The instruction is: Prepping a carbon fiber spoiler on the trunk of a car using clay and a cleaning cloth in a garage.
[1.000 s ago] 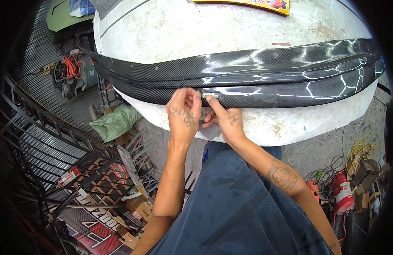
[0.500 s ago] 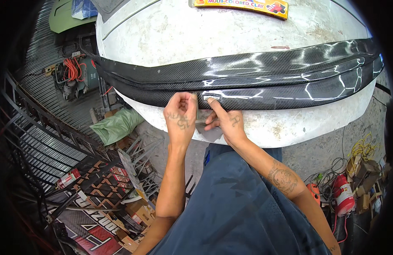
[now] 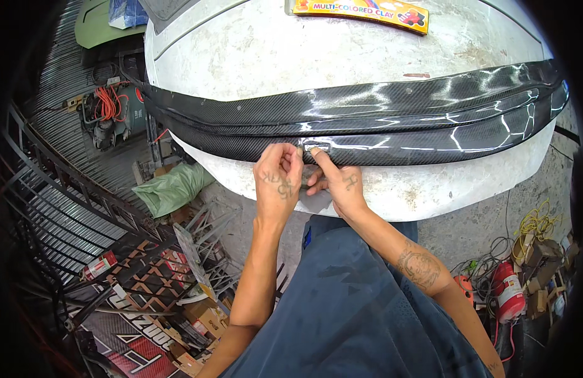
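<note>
A long, glossy black carbon-fibre car part (image 3: 241,116) lies across a white, scuffed panel (image 3: 253,53). Near the middle of its front strip sits a small rectangular outline with a shiny centre (image 3: 317,147). My left hand (image 3: 279,176) is closed in a pinch at the left end of that rectangle; whatever its fingertips hold is too small to make out. My right hand (image 3: 342,189) presses its thumb on the rectangle's lower edge. Its other fingers are bent loosely below the part's front edge, apart from the thumb, with nothing visible in them.
A yellow modelling-clay box (image 3: 367,14) lies on the white panel at the far side. To the left are a green plastic sack (image 3: 173,189), a black metal lattice (image 3: 124,233) and a machine with an orange cord (image 3: 112,104). A red fire extinguisher (image 3: 509,293) stands at the lower right.
My left hand has moved right and slightly nearer to me, so its fingertips now meet the rectangle's left end. The right thumb stays on the rectangle.
</note>
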`<state>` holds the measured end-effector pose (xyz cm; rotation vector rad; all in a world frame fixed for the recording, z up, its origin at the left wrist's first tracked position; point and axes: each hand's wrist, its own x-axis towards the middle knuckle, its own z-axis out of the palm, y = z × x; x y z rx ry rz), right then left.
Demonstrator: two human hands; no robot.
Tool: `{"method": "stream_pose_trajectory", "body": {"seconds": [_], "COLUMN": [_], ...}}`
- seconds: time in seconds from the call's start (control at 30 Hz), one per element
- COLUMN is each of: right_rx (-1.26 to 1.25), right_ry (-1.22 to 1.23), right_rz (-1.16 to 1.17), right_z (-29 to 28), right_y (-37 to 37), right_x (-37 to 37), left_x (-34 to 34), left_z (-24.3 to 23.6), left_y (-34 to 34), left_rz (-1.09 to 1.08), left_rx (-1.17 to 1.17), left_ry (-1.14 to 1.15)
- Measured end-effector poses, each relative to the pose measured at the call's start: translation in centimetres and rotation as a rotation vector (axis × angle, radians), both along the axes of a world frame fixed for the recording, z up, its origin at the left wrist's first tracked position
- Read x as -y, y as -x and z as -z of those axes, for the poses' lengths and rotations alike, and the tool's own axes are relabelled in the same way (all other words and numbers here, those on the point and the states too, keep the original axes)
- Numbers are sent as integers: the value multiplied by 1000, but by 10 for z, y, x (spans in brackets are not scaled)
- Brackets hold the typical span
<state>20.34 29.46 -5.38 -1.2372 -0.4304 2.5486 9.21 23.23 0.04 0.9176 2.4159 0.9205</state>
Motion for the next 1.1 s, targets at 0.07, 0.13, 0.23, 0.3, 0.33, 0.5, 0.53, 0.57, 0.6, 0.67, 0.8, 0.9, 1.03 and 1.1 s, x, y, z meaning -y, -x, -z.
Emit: {"method": "stream_pose_trajectory", "body": {"seconds": [0.07,0.13,0.23,0.3,0.33,0.5,0.53,0.57,0.6,0.67,0.8,0.9,1.03,1.1], "right_rx": [-14,-16,-15,-23,-31,-22,-22,-28,-33,-30,-53,-46,-58,-105], "right_ry": [7,12,-15,2,17,-7,-6,-1,5,14,-3,-6,-10,-157], "right_rz": [11,29,52,57,63,24,25,24,24,21,12,43,-156,-416], "right_z": [1,-1,1,-2,-3,-2,-1,0,1,2,0,-2,-6,-8], "right_y": [0,-2,1,1,1,-1,-1,0,0,-2,-1,-4,-20,-35], "right_x": [1,4,1,1,1,3,2,-1,-2,1,-1,-3,-13,-13], "left_x": [-2,-9,-3,-1,1,1,-1,-9,-6,1,-8,-1,23,40], "left_z": [-1,-2,-1,-1,-2,-2,-1,0,0,-3,-5,-3,-30,-35], "left_y": [-1,1,0,4,2,-1,1,4,1,-5,2,-1,3,9], "left_rz": [0,15,-2,28,26,1,-2,18,18,-33,-2,-147,-316,-317], "left_rx": [2,-45,3,-24,-23,-7,-6,-54,-53,13,-40,97,243,242], "left_ry": [-2,-21,2,-7,-5,18,12,10,12,37,12,-48,-204,-222]}}
